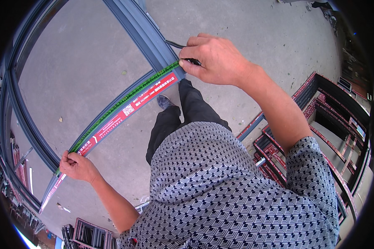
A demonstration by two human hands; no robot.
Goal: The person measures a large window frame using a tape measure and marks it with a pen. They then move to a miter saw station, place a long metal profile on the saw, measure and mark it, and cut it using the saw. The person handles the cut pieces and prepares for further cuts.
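Green strip point(129, 95), 1, dark-marked: stretched along the near rail of a grey metal frame point(143, 31), just beside red printed film point(112, 122); measuring tape or seal, cannot tell.

Left grip point(78, 167), 1: fingers closed on the strip near the rail's left end, a short green length showing beyond.

Right grip point(214, 60), 1: thumb and finger pinching the strip at the rail's right end; small black item point(193, 61), kind unclear, also in the fingers.

Dark cord point(174, 43), 1: between frame and right grip.

Step in hand, by judgement: aligning the strip along the rail, held at 2 points. Next move, by judgement: calls for steady tension and both ends squared to the rail before either grip lets go.
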